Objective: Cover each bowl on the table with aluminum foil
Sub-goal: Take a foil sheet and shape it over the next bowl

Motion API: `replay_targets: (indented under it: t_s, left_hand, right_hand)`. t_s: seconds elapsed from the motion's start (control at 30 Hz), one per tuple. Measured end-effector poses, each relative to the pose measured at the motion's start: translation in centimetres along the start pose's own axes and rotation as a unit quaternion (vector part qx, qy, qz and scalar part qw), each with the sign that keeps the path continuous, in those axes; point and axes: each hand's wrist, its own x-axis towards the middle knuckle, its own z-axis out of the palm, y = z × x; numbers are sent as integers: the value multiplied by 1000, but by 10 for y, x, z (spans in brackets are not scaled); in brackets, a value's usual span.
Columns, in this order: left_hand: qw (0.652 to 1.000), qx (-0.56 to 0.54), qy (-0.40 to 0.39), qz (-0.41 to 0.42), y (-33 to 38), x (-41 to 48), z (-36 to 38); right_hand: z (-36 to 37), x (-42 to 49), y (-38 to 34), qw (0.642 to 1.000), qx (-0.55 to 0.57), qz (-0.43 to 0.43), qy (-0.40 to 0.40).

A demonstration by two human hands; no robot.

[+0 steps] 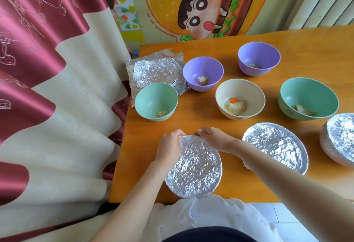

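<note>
Three of eight bowls are covered: left hand (168, 148) and right hand (213, 138) grasp the far rim of the near round foil-covered bowl (193, 167); two more foil-covered bowls (275, 145) (341, 138) sit rightward. Five open plastic bowls (203, 73) (258, 60) (156, 100) (240, 98) (308, 98) remain uncovered, with crumpled aluminum foil sheets (157, 71) at the orange bench's (306, 50) far-left corner.

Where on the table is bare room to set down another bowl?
The widest bare wood is the far right corner, beyond the right purple bowl and right green bowl. A smaller patch lies between the left green bowl, the cream bowl and the nearest covered bowl. Loose foil crowds the far left.
</note>
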Motion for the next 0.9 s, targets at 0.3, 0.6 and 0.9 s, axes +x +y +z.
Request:
replay_targets:
  t_s: [0.3,0.6,0.9]
  left_hand:
    - [991,-31,-71,-108,-15,-8,1]
    - [992,-77,-26,-96,-12,-12,17]
    - [995,-61,-17,-75,6,-13,22]
  right_hand:
    - [7,6,-2,999,-19,-22,22]
    - [15,-1,7,997,-43,-39,52]
    - [7,5,-1,999,-7,-3,36]
